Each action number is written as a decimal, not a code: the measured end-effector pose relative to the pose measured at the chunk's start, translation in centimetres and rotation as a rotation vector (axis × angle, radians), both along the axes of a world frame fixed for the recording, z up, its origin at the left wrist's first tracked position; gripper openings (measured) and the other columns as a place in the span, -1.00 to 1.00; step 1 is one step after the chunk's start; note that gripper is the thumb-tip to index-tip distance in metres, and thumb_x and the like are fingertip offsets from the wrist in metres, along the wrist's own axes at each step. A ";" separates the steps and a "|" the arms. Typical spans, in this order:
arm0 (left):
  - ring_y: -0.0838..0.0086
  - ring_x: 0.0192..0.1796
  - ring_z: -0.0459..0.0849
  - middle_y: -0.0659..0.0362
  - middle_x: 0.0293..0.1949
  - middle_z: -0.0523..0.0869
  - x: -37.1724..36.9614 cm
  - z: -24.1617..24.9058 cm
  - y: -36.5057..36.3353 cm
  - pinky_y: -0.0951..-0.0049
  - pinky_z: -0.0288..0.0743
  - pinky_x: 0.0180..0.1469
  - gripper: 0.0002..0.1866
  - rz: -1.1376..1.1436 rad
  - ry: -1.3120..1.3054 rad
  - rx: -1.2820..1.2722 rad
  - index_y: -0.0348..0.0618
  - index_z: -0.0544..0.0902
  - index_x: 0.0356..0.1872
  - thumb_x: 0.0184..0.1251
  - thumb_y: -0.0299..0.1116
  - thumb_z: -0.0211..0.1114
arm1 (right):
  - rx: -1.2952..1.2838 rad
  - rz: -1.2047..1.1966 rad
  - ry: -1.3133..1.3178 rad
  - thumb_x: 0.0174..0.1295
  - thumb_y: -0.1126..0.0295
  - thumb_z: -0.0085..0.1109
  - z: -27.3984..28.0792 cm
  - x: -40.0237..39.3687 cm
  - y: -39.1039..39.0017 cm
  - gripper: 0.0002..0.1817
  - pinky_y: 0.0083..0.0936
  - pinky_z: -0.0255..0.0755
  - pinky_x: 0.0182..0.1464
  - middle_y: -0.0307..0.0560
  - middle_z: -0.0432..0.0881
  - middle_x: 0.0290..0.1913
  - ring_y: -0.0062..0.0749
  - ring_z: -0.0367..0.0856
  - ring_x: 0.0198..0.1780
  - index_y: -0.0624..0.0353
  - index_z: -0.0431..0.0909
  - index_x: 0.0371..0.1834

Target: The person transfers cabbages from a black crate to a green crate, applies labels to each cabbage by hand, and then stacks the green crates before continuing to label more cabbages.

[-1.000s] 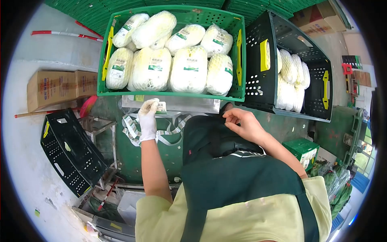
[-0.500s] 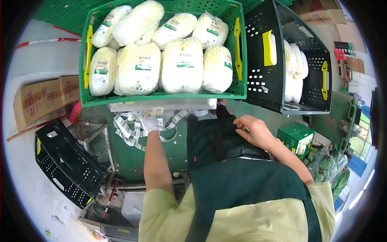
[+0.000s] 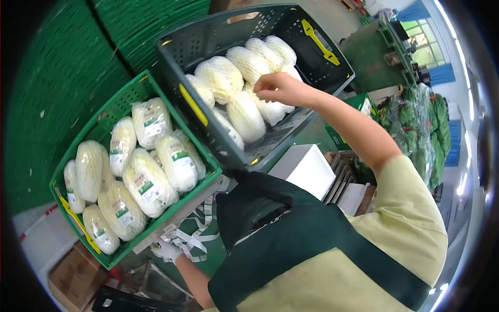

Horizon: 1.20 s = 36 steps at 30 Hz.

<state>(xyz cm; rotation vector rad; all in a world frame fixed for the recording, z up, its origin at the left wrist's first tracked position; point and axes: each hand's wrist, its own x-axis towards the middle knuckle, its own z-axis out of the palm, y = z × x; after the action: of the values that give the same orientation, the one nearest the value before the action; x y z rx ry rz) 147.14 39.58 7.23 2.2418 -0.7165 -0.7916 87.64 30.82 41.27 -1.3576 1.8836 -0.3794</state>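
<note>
The bare right hand point(image 3: 278, 88) reaches up into the dark grey crate point(image 3: 218, 34) at the upper centre of the frame, fingers curled together over the netted napa cabbages point(image 3: 234, 78) piled inside — whether it actually has hold of one I cannot tell, since the fingertips point down and away from the camera. It hovers just above or touching the cabbage near the middle of the pile. The gloved left hand point(image 3: 169, 250) sits low in the frame, at the lower left centre, closed loosely on a tangled strip of labels point(image 3: 195, 242) that trails over the green table surface point(image 3: 215, 262) just below the rim of the green crate point(image 3: 88, 130). That green crate, on the left of the frame, is packed with labelled, wrapped napa cabbages point(image 3: 148, 182) lying side by side. A white box point(image 3: 304, 169) rests beside the grey crate's lower corner, and bagged green vegetables point(image 3: 423, 125) hang at the right edge — beyond the person's sleeve.
</note>
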 end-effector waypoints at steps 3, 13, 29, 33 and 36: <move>0.26 0.15 0.53 -0.04 0.19 0.51 -3.3 8.5 0.9 0.28 0.47 0.12 -0.46 0.004 0.083 -0.130 -0.28 0.36 0.33 0.33 -0.53 0.25 | 0.370 -0.002 -0.131 0.21 0.14 0.22 -9.7 -2.4 -3.3 -0.53 -0.42 0.66 -0.18 0.04 0.69 -0.22 -0.33 0.69 -0.18 0.41 0.63 -0.08; 0.30 0.22 0.50 -0.01 0.24 0.49 -18.6 24.6 2.0 0.29 0.33 0.30 -0.50 -0.232 0.027 -0.293 -0.34 0.36 0.32 0.33 -0.66 0.08 | 0.554 0.067 0.287 -0.12 -0.30 0.40 -20.4 8.4 -6.2 0.33 -0.26 0.28 0.36 0.26 0.35 0.34 0.06 0.27 0.39 0.53 -0.06 0.46; 0.03 0.43 0.27 0.08 0.37 0.38 -37.6 29.9 -2.6 -0.17 0.01 0.44 -0.39 -1.121 -0.367 -0.428 -0.02 0.54 0.26 0.05 -0.36 0.25 | 0.876 -0.108 -0.878 0.07 0.17 0.38 -18.3 2.2 -8.6 -0.53 -0.43 0.59 -0.05 -0.01 0.70 -0.15 -0.31 0.69 -0.18 0.26 0.57 -0.05; -0.05 0.43 0.25 -0.02 0.43 0.28 -36.0 30.6 -3.3 -0.06 0.04 0.46 -0.29 -1.203 -0.192 -0.476 -0.07 0.38 0.39 0.11 -0.36 0.27 | 0.858 0.063 -0.983 0.12 0.26 0.33 -4.0 -2.2 -10.9 -0.59 -0.44 0.61 -0.02 -0.02 0.73 -0.11 -0.41 0.72 -0.15 0.29 0.61 -0.03; -0.08 0.45 0.22 -0.21 0.43 0.20 -33.8 30.3 -3.5 0.09 0.10 0.46 -0.29 -1.024 0.054 -0.570 -0.26 0.29 0.41 0.14 -0.53 0.18 | 0.573 0.095 -1.109 0.11 0.35 0.29 5.8 1.1 -12.7 -0.57 -0.45 0.62 0.01 0.01 0.73 -0.09 -0.41 0.73 -0.11 0.30 0.59 0.05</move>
<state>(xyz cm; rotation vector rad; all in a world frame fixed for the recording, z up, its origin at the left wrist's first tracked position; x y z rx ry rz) 113.39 36.06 37.48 1.2503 -1.8379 -0.9175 88.73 18.12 47.04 -0.6000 0.8781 -0.3840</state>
